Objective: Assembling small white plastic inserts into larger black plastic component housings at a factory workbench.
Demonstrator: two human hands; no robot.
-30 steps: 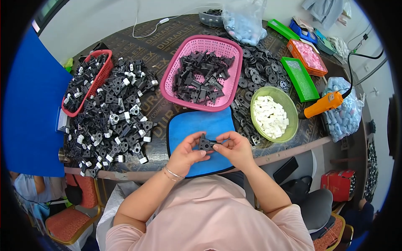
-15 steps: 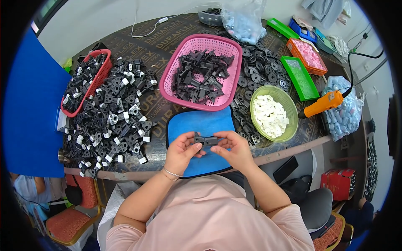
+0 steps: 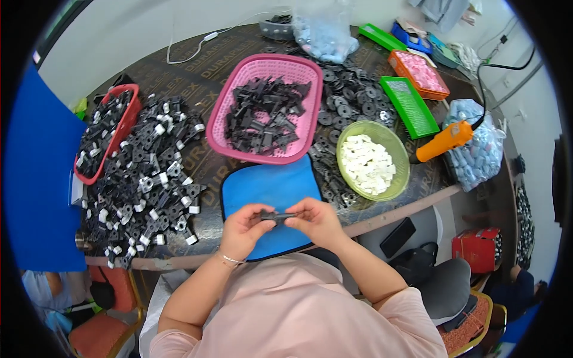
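My left hand (image 3: pixel 243 228) and my right hand (image 3: pixel 317 218) pinch the two ends of a small black plastic part (image 3: pixel 276 215) between their fingertips. They hold it just above the near edge of a blue cloth pad (image 3: pixel 268 186) on the table. Beyond the pad stands a pink basket (image 3: pixel 239 101) of black parts. To the right of the pad is a green bowl (image 3: pixel 401 156) of small white pieces.
A big heap of black-and-white assembled parts (image 3: pixel 143 185) covers the left of the table, beside a red basket (image 3: pixel 127 113) of more. Black round discs (image 3: pixel 352 98) lie behind the bowl. An orange tool (image 3: pixel 444 140), green trays (image 3: pixel 409 106), bags of blue pieces (image 3: pixel 483 143) sit right.
The black part has turned edge-on between my fingers and both hands have shifted slightly toward me over the pad's near edge.
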